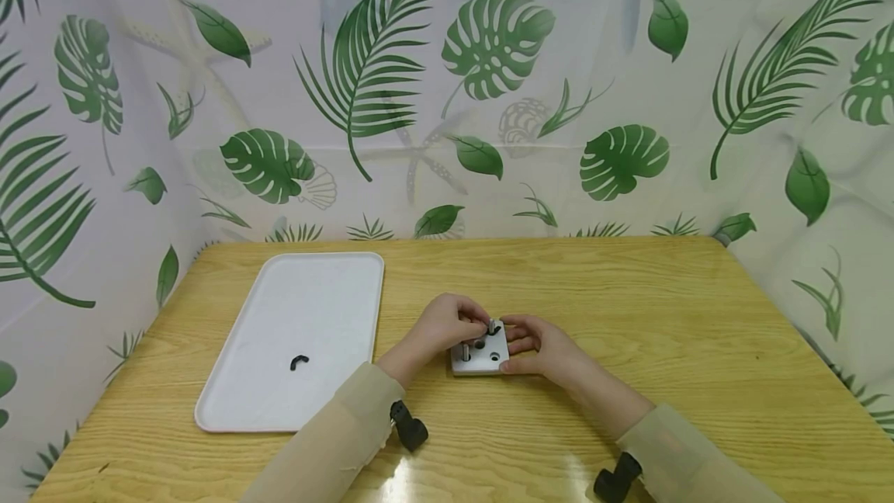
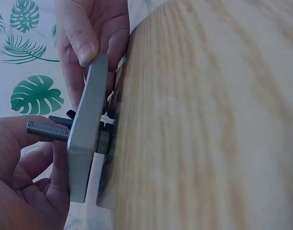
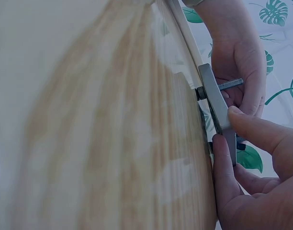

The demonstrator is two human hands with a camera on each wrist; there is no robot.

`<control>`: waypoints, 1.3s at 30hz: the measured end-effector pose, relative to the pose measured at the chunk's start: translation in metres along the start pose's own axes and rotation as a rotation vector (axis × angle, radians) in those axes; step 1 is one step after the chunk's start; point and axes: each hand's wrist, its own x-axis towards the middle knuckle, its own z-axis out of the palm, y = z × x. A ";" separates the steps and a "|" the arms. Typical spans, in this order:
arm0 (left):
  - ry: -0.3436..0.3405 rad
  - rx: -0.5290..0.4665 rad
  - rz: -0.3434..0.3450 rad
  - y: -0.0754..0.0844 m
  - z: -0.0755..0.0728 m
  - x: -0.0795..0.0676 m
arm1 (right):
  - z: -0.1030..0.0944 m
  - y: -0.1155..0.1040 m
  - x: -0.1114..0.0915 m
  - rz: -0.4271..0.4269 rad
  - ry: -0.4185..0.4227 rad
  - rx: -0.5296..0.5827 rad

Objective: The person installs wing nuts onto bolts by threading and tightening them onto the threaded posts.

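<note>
Grip, right hand (image 1: 548,348): clamped on the near-white, square, metal-looking plate (image 1: 478,364), thumb on its upper face, a finger beneath the right edge. Grip, left hand (image 1: 448,324): fingers curled at the plate's far left portion, by a grey threaded steel bolt (image 1: 492,325); cannot tell what they pinch, if anything.

Risks, my reading: the right hold is only at the edge, so a push from the left could tip the plate; bolts might then slide in their holes, as no nut shows on the shanks. A small black curved piece (image 1: 497,331) beside the far bolt could slip off if nudged by the fingertips.

Plate: thick, smooth-sided, corners rounded. Two bolts stand up through it, the second (image 1: 466,353) toward its left edge; two holes without bolts. A dark bolt head (image 2: 104,139) juts below. Lies low over the wood-grain table (image 1: 628,301), a gap under it; contact of heads with wood unclear.

Left of plate: white rectangular tray (image 1: 300,293), bearing a black bent piece (image 1: 299,362). Beyond plate: pale leaf-print cloth (image 1: 412,99).
</note>
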 end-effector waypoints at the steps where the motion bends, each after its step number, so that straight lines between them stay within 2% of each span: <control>1: -0.003 -0.002 0.001 0.000 0.000 0.000 | 0.000 0.000 0.000 0.000 0.000 -0.001; 13: -0.047 0.045 0.015 0.005 -0.001 -0.002 | 0.000 0.001 0.000 -0.005 0.000 -0.005; 20: -0.050 0.077 0.002 0.006 0.001 -0.001 | 0.000 0.001 -0.001 -0.011 -0.009 0.004; 25: -0.026 0.052 -0.004 0.006 0.003 -0.002 | 0.000 0.001 -0.001 -0.017 -0.011 0.002; 32: 0.039 -0.055 -0.020 0.004 0.003 -0.001 | 0.000 0.002 0.000 -0.011 -0.003 0.001; 39: 0.047 -0.033 -0.037 0.003 0.003 0.000 | 0.000 0.002 0.000 -0.005 0.008 -0.006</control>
